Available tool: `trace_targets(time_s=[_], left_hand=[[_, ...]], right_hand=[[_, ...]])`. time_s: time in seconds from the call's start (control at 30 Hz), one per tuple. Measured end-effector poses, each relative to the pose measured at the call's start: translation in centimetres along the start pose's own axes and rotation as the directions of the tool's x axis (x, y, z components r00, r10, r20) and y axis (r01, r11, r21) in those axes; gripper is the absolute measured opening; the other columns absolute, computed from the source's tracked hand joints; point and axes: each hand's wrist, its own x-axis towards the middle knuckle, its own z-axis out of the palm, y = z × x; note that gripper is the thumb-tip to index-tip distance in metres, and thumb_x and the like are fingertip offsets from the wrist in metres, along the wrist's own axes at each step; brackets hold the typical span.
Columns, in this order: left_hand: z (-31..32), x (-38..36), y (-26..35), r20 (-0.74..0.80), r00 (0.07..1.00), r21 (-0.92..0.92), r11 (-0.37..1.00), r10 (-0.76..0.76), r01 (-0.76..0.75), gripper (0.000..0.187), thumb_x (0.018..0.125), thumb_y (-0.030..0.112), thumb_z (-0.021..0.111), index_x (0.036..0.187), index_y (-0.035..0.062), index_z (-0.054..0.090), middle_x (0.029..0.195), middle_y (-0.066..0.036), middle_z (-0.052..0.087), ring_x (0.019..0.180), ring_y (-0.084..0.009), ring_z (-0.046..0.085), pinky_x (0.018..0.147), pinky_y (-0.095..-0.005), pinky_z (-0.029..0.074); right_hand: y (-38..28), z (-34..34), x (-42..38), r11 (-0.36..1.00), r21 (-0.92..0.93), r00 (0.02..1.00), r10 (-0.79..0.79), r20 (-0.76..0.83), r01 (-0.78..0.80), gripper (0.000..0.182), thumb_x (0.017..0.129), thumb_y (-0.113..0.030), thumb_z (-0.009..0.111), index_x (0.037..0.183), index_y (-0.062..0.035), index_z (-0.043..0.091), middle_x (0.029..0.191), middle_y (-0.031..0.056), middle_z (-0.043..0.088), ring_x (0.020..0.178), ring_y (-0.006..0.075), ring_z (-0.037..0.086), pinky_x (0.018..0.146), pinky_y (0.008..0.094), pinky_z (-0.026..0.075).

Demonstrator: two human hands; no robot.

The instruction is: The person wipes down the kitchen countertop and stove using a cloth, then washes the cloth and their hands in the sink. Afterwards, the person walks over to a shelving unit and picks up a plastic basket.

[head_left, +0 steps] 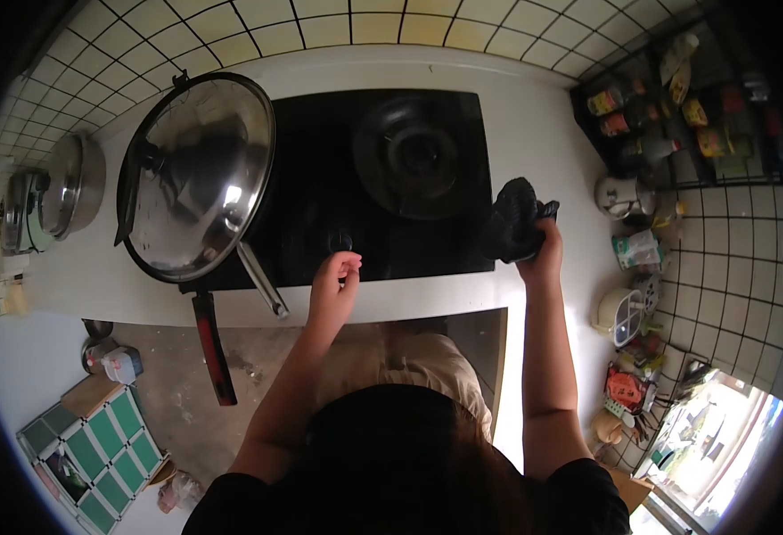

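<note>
Near the front edge of the black cooktop (311,169), my left hand (333,276) has loosely bent fingers, the thumb apart from them, and nothing shows in it. Its fingertips are right by a round dark knob (341,241). My right hand (545,252) is closed around a crumpled dark cloth (514,218), held over the cooktop's right edge and the white counter. On the cooktop's left side sits a large pan with a shiny metal lid (200,169). The pan's black and red handle (211,343) sticks out past the counter's front edge.
A burner ring (420,153) lies at the right of the cooktop. A metal bar handle (262,281) juts forward beside the pan. Metal pots (72,185) stand at the far left. Bottles fill a dark rack (650,116) at right, with a metal pot (621,196) below.
</note>
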Motion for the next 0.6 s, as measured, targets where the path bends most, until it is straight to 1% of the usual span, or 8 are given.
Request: trace_targets(time_s=[0.1, 0.17, 0.3, 0.4, 0.43, 0.5, 0.53, 0.6], left_hand=[[0.2, 2.3, 1.0, -0.047, 0.993, 0.069, 0.992, 0.112, -0.109, 0.016, 0.086, -0.002, 0.055, 0.102, 0.0025, 0.058, 0.095, -0.010, 0.064, 0.089, -0.0218, 0.062, 0.079, -0.0295, 0.049], [0.1, 3.5, 1.2, -0.058, 0.989, 0.102, 0.987, 0.133, -0.126, 0.016, 0.087, -0.001, 0.055, 0.102, 0.0027, 0.058, 0.095, -0.010, 0.063, 0.089, -0.0225, 0.062, 0.079, -0.0295, 0.049], [-0.4, 5.4, 1.2, -0.125, 0.985, 0.171, 0.981, 0.115, -0.092, 0.015, 0.085, -0.002, 0.055, 0.099, 0.0024, 0.058, 0.091, -0.011, 0.061, 0.084, -0.0253, 0.061, 0.077, -0.0328, 0.049], [-0.4, 6.5, 0.0, -0.170, 0.983, 0.184, 0.982, 0.063, -0.031, 0.016, 0.084, -0.002, 0.055, 0.098, 0.0025, 0.058, 0.091, -0.012, 0.061, 0.084, -0.0263, 0.061, 0.078, -0.0347, 0.049], [-0.5, 6.8, -0.1, -0.187, 0.982, 0.174, 0.985, 0.038, -0.005, 0.016, 0.084, -0.002, 0.055, 0.098, 0.0025, 0.058, 0.091, -0.012, 0.061, 0.084, -0.0263, 0.061, 0.079, -0.0348, 0.049], [-0.5, 7.3, -0.6, -0.220, 0.975, 0.194, 0.981, 0.019, 0.024, 0.016, 0.083, -0.003, 0.054, 0.097, 0.0026, 0.058, 0.093, -0.012, 0.062, 0.087, -0.0266, 0.061, 0.080, -0.0352, 0.049], [-0.4, 7.8, -0.6, -0.247, 0.969, 0.207, 0.978, 0.015, 0.037, 0.016, 0.083, -0.003, 0.054, 0.097, 0.0026, 0.058, 0.093, -0.012, 0.062, 0.087, -0.0268, 0.061, 0.080, -0.0354, 0.049], [-0.2, 8.8, -0.5, -0.293, 0.956, 0.230, 0.971, 0.013, 0.058, 0.016, 0.083, -0.003, 0.055, 0.097, 0.0026, 0.058, 0.093, -0.012, 0.061, 0.087, -0.0271, 0.061, 0.080, -0.0356, 0.049]], right_hand=[[-2.6, 4.8, 3.6, 0.995, 0.039, 0.980, 0.088, 0.180, -0.097, 0.038, 0.087, -0.029, 0.048, 0.112, -0.0027, 0.059, 0.110, 0.0128, 0.063, 0.102, 0.0286, 0.061, 0.095, 0.0427, 0.046], [-3.4, 8.2, 6.0, 0.990, 0.027, 0.974, 0.128, 0.185, -0.135, 0.037, 0.088, -0.034, 0.050, 0.109, -0.0038, 0.060, 0.103, 0.0116, 0.066, 0.098, 0.0276, 0.063, 0.093, 0.0410, 0.048], [-2.3, 13.9, 13.2, 0.981, -0.192, 0.974, 0.071, 0.217, -0.028, 0.026, 0.088, -0.024, 0.051, 0.101, -0.0026, 0.060, 0.095, 0.0092, 0.066, 0.089, 0.0239, 0.063, 0.085, 0.0364, 0.051], [0.9, 20.3, 17.9, 0.692, -0.643, 0.919, -0.074, 0.387, 0.327, 0.020, 0.084, -0.012, 0.055, 0.099, -0.0014, 0.062, 0.089, 0.0054, 0.064, 0.085, 0.0162, 0.061, 0.075, 0.0294, 0.050], [2.7, 22.2, 19.3, 0.390, -0.730, 0.820, -0.135, 0.557, 0.560, 0.020, 0.081, -0.008, 0.057, 0.100, -0.0019, 0.062, 0.090, 0.0046, 0.063, 0.084, 0.0143, 0.059, 0.074, 0.0298, 0.049], [7.2, 25.1, 23.8, 0.098, -0.375, 0.385, -0.108, 0.917, 0.922, 0.028, 0.071, 0.002, 0.058, 0.098, -0.0029, 0.060, 0.097, 0.0116, 0.061, 0.090, 0.0265, 0.060, 0.081, 0.0340, 0.048], [9.4, 26.3, 25.9, 0.039, -0.175, 0.177, -0.060, 0.982, 0.984, 0.036, 0.066, 0.005, 0.058, 0.101, -0.0047, 0.058, 0.099, 0.0142, 0.060, 0.096, 0.0343, 0.056, 0.087, 0.0377, 0.046], [13.7, 28.0, 28.3, 0.069, -0.125, 0.115, 0.135, 0.984, 0.990, 0.040, 0.065, 0.003, 0.060, 0.103, -0.0100, 0.059, 0.096, 0.0140, 0.061, 0.098, 0.0355, 0.055, 0.087, 0.0433, 0.045]])
